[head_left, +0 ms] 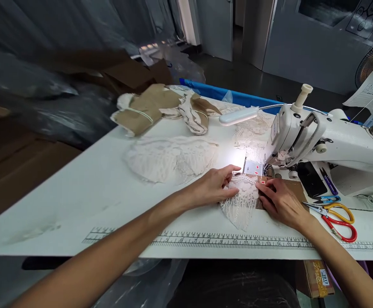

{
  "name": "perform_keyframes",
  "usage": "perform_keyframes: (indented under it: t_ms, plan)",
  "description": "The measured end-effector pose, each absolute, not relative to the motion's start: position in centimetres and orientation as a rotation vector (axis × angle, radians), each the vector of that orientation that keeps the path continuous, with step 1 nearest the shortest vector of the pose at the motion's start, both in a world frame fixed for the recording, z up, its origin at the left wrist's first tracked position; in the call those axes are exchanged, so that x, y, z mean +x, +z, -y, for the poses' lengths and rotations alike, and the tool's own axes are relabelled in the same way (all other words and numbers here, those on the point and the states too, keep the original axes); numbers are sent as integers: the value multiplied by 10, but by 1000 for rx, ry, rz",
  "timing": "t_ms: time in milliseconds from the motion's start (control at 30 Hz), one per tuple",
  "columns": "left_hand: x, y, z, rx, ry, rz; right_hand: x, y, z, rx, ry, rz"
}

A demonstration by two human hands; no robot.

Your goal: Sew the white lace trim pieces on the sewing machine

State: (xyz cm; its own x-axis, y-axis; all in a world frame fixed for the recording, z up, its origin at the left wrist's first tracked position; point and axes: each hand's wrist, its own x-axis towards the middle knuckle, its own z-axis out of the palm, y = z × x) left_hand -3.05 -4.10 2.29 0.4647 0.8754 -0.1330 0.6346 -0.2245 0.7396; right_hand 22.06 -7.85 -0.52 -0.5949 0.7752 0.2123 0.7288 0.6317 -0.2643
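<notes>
A white lace piece (240, 209) with a scalloped upper band lies in front of the sewing machine's needle plate (253, 167). My left hand (216, 185) rests on its left side, thumb and index finger spread apart over the lace. At the right edge of the same piece, the bent fingers of my right hand (280, 201) close on the lace border. The white sewing machine (314, 132) stands just beyond, its lamp lighting the plate. Under my right hand a brown panel (293, 188) shows. Fingertips below the lace are hidden.
More lace (173, 158) lies on the white table left of my hands. Tan bundles (154, 105) tied with bands sit behind it. To the right are red-and-yellow-handled scissors (340, 222), blue snips (330, 199) and a black phone (311, 179). A printed ruler (205, 240) runs along the front edge.
</notes>
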Motion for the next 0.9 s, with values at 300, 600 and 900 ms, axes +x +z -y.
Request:
perform_keyframes:
  t_ms: [300, 600, 900]
  plan:
    - [-25, 8, 40, 1922, 583, -1319, 219, 2, 57, -1413, 220, 2681]
    - [-26, 11, 36, 1767, 539, -1345, 227, -9, 56, -1332, 177, 2610]
    - [-27, 5, 34, 1740, 550, -1333, 223, -18, 60, -1324, 194, 2535]
